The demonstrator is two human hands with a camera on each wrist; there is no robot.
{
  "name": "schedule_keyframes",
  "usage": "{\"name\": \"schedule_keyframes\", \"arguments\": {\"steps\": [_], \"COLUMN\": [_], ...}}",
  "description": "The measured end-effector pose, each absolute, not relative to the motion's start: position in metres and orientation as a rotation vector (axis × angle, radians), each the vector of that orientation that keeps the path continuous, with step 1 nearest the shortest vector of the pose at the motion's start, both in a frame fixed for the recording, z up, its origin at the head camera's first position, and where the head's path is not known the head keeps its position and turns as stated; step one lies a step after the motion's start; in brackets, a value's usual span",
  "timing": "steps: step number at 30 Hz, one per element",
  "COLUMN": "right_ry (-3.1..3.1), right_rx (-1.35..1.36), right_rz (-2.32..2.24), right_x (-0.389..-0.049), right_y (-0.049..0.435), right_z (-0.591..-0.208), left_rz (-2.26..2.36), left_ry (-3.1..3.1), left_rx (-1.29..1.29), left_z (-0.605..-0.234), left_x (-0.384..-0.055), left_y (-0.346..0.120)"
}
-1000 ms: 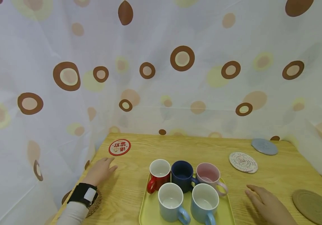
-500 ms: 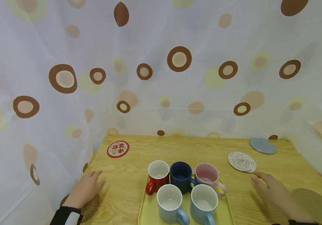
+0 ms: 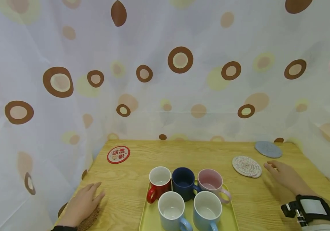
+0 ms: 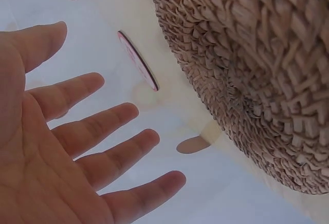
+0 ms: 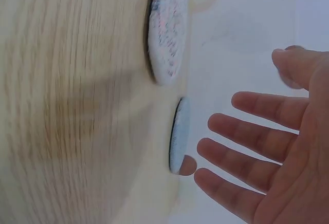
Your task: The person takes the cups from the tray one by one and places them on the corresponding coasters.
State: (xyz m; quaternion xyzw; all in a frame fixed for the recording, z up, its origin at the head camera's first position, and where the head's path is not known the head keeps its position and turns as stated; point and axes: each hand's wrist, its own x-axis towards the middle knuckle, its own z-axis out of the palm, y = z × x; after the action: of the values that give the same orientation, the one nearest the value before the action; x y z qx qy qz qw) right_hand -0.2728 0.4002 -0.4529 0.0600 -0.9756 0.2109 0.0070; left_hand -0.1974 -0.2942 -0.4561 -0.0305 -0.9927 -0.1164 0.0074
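Note:
My left hand (image 3: 82,203) hovers at the table's left side with its fingers spread, holding nothing. Beneath it lies a brown woven coaster (image 4: 247,80), partly hidden by the hand in the head view. On the right, my right hand (image 3: 287,176) is over the table, fingers extended and nothing in them. Its fingertips are close to a speckled white coaster (image 3: 247,166), apart from it in the right wrist view. Farther back lies a grey-blue coaster (image 3: 268,149). A red-rimmed coaster (image 3: 118,154) with printed characters rests at the back left.
Between the hands a yellow tray (image 3: 230,211) carries a red mug (image 3: 162,189), a navy mug (image 3: 183,184), a pink mug (image 3: 211,180) and two light blue mugs (image 3: 172,211). A spotted curtain (image 3: 153,96) hangs behind and beside the wooden table (image 3: 188,152).
My left hand has moved back toward me, over the woven coaster. My right hand has moved forward and right, past a tan coaster, toward the speckled and grey-blue ones. The mugs stay put.

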Motion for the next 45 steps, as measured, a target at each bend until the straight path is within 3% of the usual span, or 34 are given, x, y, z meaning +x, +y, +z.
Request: {"name": "schedule_keyframes", "arguments": {"steps": [15, 30, 45], "right_ry": [-3.109, -3.116, -3.132], "right_rx": [0.154, 0.094, 0.060], "right_rz": [0.634, 0.452, 0.384], "right_x": [-0.307, -0.355, -0.367], "right_y": [0.428, 0.472, 0.478], "right_z": [-0.474, -0.499, -0.513], "left_rz": [-0.410, -0.387, -0.385], "left_ry": [-3.318, -3.332, -3.316], "left_rx": [0.068, 0.156, 0.108], "left_z": [-0.485, -0.488, -0.484], "left_x": [-0.188, -0.188, -0.187], "left_y": [-0.320, -0.314, -0.299]}}
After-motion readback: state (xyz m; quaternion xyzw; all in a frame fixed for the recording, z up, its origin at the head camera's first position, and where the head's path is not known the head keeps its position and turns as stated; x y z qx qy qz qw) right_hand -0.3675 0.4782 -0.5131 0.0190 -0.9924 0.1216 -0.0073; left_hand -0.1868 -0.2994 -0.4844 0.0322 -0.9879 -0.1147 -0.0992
